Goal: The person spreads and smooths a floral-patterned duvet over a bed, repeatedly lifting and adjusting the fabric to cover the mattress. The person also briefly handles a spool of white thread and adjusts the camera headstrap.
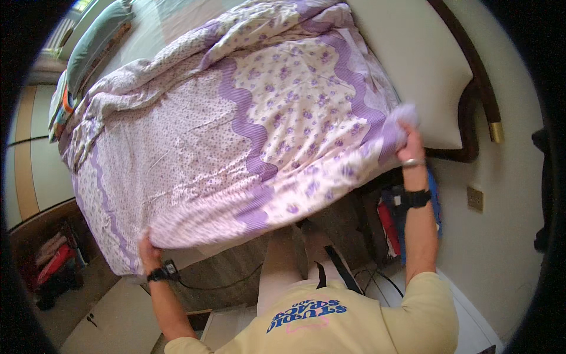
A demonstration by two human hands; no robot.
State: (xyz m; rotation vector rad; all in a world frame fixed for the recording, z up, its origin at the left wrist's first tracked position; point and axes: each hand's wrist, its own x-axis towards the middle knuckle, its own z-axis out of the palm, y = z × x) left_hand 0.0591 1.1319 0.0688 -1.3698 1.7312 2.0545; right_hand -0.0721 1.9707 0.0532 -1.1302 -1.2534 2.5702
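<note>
A white and purple floral quilt [292,101] with wavy purple bands lies across the bed. My left hand [149,251] grips its near edge at the lower left. At the right, near the headboard end, my right hand [411,140] clutches a bunched purple corner of the same edge. Between my hands the edge is lifted and blurred. Rumpled folds run along the quilt's far side, where the pale bed sheet [177,26] shows beyond them.
A padded cream headboard [424,57] with a dark wood frame stands at the right, by a wall with a socket [475,198]. Pillows [95,48] lie at the far left. A cable [225,286] runs from my left wrist. Folded clothes [55,261] sit on a shelf at the lower left.
</note>
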